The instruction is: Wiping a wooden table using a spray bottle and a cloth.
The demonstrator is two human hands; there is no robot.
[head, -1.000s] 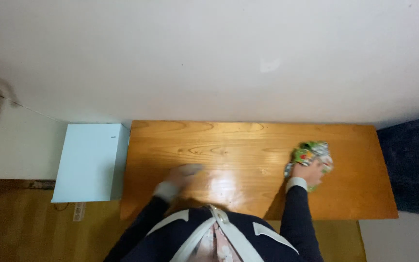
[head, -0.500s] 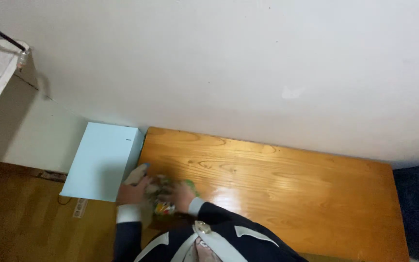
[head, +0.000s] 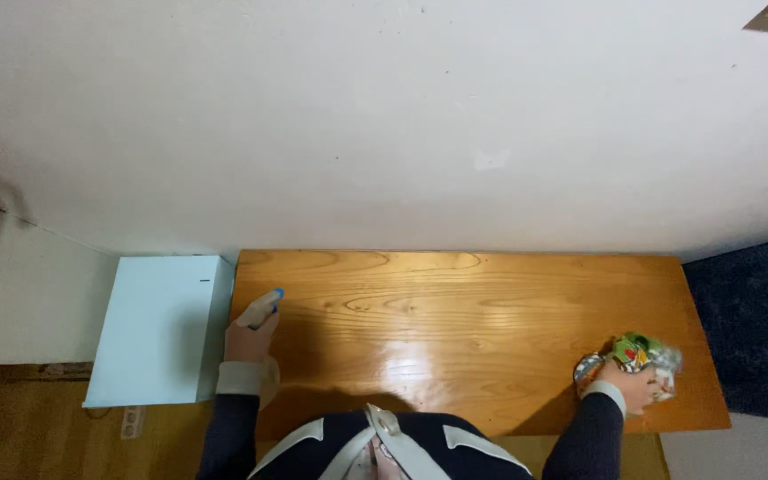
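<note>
Spanning the scene, the glossy orange-brown wooden counter (head: 473,329) carried both hands; beside it stood a pale-blue box-shaped cabinet (head: 157,329). The right hand (head: 628,387), grip closed on a crumpled green-and-white patterned cloth (head: 637,356) near the right edge, might push it off. The left hand (head: 246,342) clasped a small blue-tipped spray bottle (head: 261,308), which might slip.

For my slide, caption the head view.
Left hand holds spray bottle; right hand presses colourful cloth on wooden table.

tables: 1 (head: 482,320) | spray bottles: 1 (head: 261,309) | cloths: 1 (head: 633,354) | white cabinets: 1 (head: 157,329)
</note>
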